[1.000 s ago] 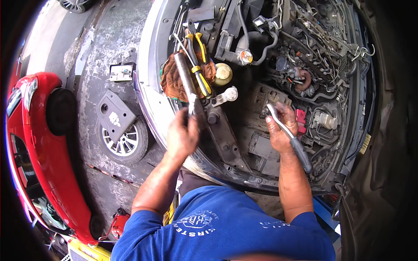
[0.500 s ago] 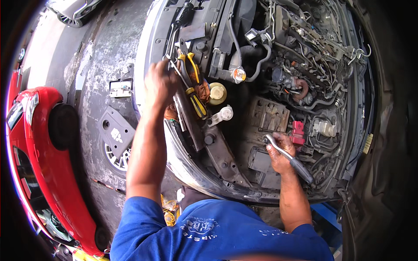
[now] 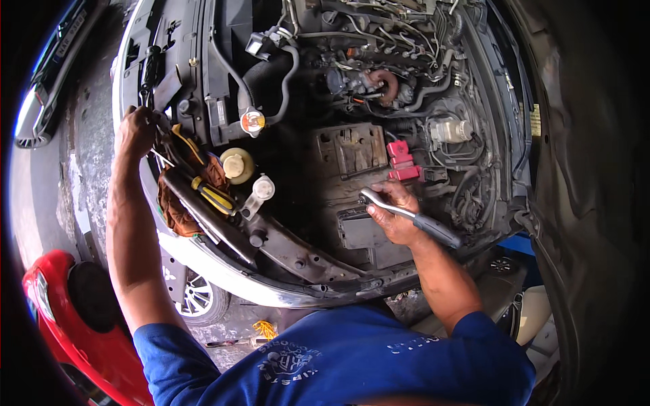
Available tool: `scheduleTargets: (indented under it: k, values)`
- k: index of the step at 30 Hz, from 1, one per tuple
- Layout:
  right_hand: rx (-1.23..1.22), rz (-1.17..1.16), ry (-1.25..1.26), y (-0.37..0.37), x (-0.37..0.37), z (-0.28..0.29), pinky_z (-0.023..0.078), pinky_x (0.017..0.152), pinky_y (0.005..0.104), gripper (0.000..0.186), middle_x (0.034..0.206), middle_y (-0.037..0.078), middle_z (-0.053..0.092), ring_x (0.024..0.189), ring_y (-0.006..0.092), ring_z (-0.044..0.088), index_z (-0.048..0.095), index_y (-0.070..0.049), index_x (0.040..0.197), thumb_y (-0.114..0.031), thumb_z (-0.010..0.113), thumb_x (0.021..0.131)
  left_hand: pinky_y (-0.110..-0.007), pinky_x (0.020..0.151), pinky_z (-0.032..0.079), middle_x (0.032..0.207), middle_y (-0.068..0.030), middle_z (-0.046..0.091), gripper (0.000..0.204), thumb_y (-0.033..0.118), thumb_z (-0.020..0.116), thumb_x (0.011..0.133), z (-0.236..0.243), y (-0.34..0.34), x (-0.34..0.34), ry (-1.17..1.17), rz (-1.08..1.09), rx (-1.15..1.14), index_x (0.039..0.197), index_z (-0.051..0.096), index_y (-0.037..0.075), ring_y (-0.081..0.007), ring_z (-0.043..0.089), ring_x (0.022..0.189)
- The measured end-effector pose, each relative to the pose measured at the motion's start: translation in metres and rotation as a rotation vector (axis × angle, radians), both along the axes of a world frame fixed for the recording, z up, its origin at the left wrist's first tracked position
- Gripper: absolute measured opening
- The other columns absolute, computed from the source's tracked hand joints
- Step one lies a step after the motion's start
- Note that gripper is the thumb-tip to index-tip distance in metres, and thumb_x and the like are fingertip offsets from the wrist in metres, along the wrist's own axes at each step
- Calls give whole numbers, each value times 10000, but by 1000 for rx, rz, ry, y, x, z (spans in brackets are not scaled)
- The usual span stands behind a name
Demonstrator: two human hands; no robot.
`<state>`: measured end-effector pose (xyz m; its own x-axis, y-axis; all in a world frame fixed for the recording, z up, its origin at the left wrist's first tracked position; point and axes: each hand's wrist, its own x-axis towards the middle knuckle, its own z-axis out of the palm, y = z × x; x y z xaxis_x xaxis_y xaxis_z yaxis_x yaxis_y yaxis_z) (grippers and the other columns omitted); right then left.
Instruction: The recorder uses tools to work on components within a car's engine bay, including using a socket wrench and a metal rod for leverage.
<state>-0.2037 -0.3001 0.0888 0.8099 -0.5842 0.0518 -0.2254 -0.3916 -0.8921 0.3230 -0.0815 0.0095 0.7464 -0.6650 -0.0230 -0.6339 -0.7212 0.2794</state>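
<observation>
My left hand (image 3: 137, 130) reaches over the tools along the car's front edge. Its fingers are closed beside a black-handled tool (image 3: 151, 64); what they grip, if anything, is hidden. Yellow-handled pliers (image 3: 188, 143) lie right by it, partly covered. Closer to me, a yellow-and-black screwdriver (image 3: 214, 196) rests near a brown rag (image 3: 177, 208). Over the engine bay my right hand (image 3: 397, 213) holds a ratchet wrench (image 3: 439, 230), thumb at its metal head, dark grip pointing down to the right.
Below the ratchet's level are a bare metal tray (image 3: 352, 152) and red terminal covers (image 3: 402, 162). A yellowish reservoir cap (image 3: 235, 166) and the radiator cap (image 3: 252, 122) stand beside the tools. The raised hood (image 3: 575, 169) borders the right; a red car (image 3: 74, 331) stands left.
The view has turned, shifting the engine bay leftward. My left hand has moved farther along the tools, up to the black-handled one. My right hand keeps hold of the ratchet wrench.
</observation>
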Motion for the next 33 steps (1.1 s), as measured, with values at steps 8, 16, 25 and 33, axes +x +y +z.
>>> scheduleTargets:
  k: [8,16,25,33]
  values:
    - [280,-20,-78,10,-9,0,523,791,269,339,1037,59,668,919,106,624,566,-9,1223,36,701,915,-307,789,542,963,-82,726,287,1,674,853,12,53,-42,347,128,-749,1140,681,8,-168,677,881]
    - [314,89,-68,29,-4,16,508,838,260,346,1128,71,675,958,104,618,561,-17,1239,19,704,926,-315,876,561,997,-83,715,274,-115,692,809,43,56,-189,1298,91,-1467,1046,643,14,-193,697,934]
    - [340,182,-136,56,-2,25,507,802,235,374,1130,70,673,943,88,614,568,-27,1260,53,696,918,-248,827,496,1019,-32,623,281,-132,561,758,69,58,-308,1043,180,-1193,991,607,18,-91,589,910]
    - [416,308,-213,78,14,27,536,789,240,360,1112,77,666,932,92,631,550,-24,1254,58,680,929,-265,871,518,1045,-39,669,246,-89,693,848,65,55,-372,1292,238,-1288,1054,627,29,-100,622,975]
